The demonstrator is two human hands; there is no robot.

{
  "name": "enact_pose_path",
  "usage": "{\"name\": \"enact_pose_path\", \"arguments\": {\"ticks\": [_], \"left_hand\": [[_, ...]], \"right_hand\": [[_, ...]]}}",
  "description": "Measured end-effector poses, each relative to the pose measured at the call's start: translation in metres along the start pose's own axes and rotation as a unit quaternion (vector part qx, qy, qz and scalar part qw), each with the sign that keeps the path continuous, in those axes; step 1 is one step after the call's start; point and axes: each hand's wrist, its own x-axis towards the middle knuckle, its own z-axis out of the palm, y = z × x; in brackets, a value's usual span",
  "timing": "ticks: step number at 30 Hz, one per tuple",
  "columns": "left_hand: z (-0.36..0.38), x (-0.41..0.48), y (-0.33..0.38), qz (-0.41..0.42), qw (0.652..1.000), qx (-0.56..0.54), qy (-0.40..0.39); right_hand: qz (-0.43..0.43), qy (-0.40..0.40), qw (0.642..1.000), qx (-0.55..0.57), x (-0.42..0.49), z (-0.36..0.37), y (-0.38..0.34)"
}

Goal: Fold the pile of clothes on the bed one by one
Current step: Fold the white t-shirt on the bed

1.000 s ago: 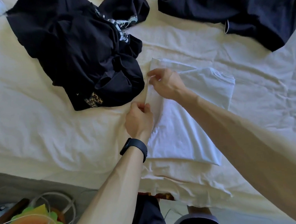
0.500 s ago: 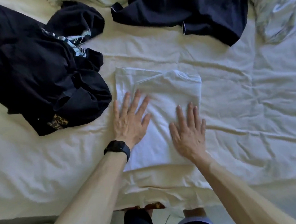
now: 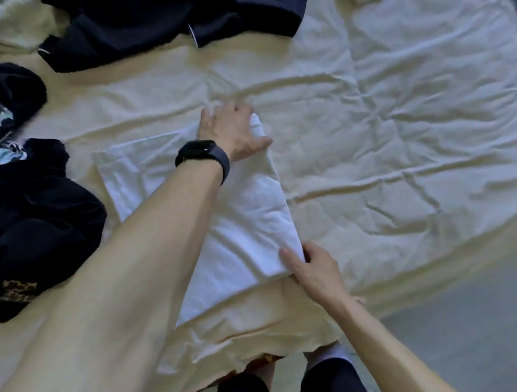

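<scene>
Smooth matt white cloth garment [image 3: 247, 222], rumpled cream cotton sheet [image 3: 389, 158] on the bed, dark soft clothes [image 3: 25, 218] at nine o'clock, matt black watch band [image 3: 203, 157].

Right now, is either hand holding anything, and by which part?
Both hold the folded white cotton garment along its right edge: left hand at the far corner, right hand at the near corner.

Bedroom in home. Bed [image 3: 401, 119] fills most of view, covered in wrinkled cream sheet [image 3: 349, 70]. Dark clothes heaped at bed's left edge [image 3: 25, 218], more dark garments at far edge [image 3: 170, 14]. White folded garment [image 3: 247, 228] near front edge. Grey floor [image 3: 485, 332] beyond front right corner. Person stands at bedside.
</scene>
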Motion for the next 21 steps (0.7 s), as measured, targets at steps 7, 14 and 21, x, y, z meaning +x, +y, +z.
{"name": "enact_pose_path", "arguments": {"ticks": [7,14,21], "left_hand": [[-0.021,0.026,0.0,-0.011,0.998,-0.06,-0.021],[0.016,0.021,0.004,-0.003,0.994,0.028,0.106],[0.095,-0.1,0.001,-0.026,0.972,0.055,0.227]], "right_hand": [[-0.016,-0.029,0.998,0.057,0.004,-0.016,0.015],[-0.06,-0.051,0.993,-0.088,0.015,-0.029,0.009],[-0.299,0.174,0.923,-0.168,0.02,-0.026,-0.052]]}}
